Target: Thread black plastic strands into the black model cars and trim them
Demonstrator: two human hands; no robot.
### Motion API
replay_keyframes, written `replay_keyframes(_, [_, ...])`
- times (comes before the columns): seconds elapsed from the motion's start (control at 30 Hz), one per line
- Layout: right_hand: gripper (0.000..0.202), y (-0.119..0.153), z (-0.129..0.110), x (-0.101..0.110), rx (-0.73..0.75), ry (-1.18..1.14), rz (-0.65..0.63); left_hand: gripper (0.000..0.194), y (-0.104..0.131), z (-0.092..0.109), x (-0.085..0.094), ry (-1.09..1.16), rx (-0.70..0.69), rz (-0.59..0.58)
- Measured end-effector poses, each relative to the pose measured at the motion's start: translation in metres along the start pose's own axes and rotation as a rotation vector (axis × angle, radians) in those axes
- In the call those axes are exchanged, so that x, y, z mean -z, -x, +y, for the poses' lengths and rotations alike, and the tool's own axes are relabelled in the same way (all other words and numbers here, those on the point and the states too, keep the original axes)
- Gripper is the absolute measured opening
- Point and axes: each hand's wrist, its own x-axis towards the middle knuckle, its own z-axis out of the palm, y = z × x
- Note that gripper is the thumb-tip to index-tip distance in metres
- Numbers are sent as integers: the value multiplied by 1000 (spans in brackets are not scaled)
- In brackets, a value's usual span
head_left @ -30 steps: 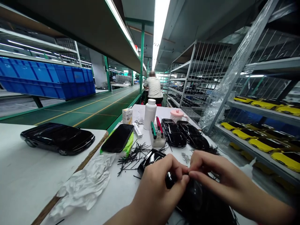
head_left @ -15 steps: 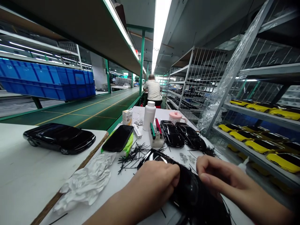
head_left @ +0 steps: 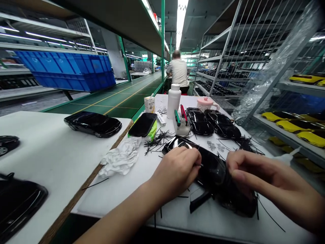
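A glossy black model car (head_left: 215, 169) lies at an angle on the white table, one door standing out from its near side. My left hand (head_left: 181, 166) rests over the car's middle with its fingers curled in a pinch; what they hold is hidden. At the car's right side is my right hand (head_left: 243, 169), thumb and forefinger pressed together, any item between them too small to make out. Beyond the hands are small clear parts (head_left: 211, 145) and scattered thin black strips (head_left: 158, 139).
Behind stand two black cars (head_left: 200, 122), a tool holder (head_left: 182, 128), a white bottle (head_left: 174, 101) and a pink cup (head_left: 205, 102). To the left lie a phone (head_left: 143, 124), crumpled paper (head_left: 120, 157) and another black car (head_left: 92, 124). A person (head_left: 179, 73) sits farther off.
The view has shifted down and to the left, showing more cars on the left table. The open door on the near side now shows. Both hands remain at the car, my right thumb and forefinger closer together.
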Motion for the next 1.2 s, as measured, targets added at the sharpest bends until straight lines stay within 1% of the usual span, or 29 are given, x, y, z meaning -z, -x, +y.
replay_keyframes(0.07, [30, 4, 7, 3, -3, 21, 20, 15, 3, -4, -5, -25, -32, 15])
replay_keyframes(0.17, [28, 7, 14, 8, 51, 123, 65, 16, 7, -6, -6, -13, -19, 27])
replay_keyframes(0.23, [19, 4, 17, 9, 157, 267, 63, 16, 9, -6, -4, 26, 13, 39])
replay_keyframes(0.27, [12, 0, 18, 9, 240, 358, 49, 15, 10, -5, -4, 49, 30, 38])
replay_keyframes(0.3, [14, -5, 19, 8, 330, 455, 28, 15, 10, -4, -3, 71, 49, 31])
replay_keyframes(0.33, [21, -10, 20, 6, 416, 548, 5, 15, 10, -3, -3, 91, 72, 19])
replay_keyframes(0.37, [27, -16, 21, 2, 485, 627, -18, 15, 10, -3, -3, 108, 94, 8])
replay_keyframes(0.4, [28, -23, 23, -1, 536, 687, -27, 15, 10, -2, -3, 123, 118, -2])
replay_keyframes(0.5, [18, -37, 27, -13, 621, 796, -20, 15, 11, -2, -6, 141, 160, -11])
replay_keyframes(0.57, [11, -42, 28, -19, 698, 851, 18, 14, 11, -2, -7, 128, 153, -6])
replay_keyframes(0.63, [9, -45, 28, -20, 783, 903, 65, 15, 11, -1, -8, 111, 137, -4])
replay_keyframes(0.7, [10, -44, 29, -18, 838, 927, 75, 16, 10, -1, -8, 113, 124, -10])
replay_keyframes(0.83, [13, -38, 26, -6, 875, 907, -21, 13, 8, -2, -7, 96, 129, -7])
replay_keyframes(0.93, [17, -32, 22, 1, 887, 941, -97, 11, 8, -2, -7, 96, 184, -10])
replay_keyframes(1.03, [18, -28, 17, 4, 871, 999, -184, 17, 8, -2, -8, 162, 263, -16])
replay_keyframes(1.13, [28, -28, 8, 3, 826, 1057, -307, 19, 8, 0, -8, 200, 309, -15])
replay_keyframes(1.2, [36, -31, 2, 2, 802, 1113, -384, 21, 7, 0, -8, 198, 314, -24])
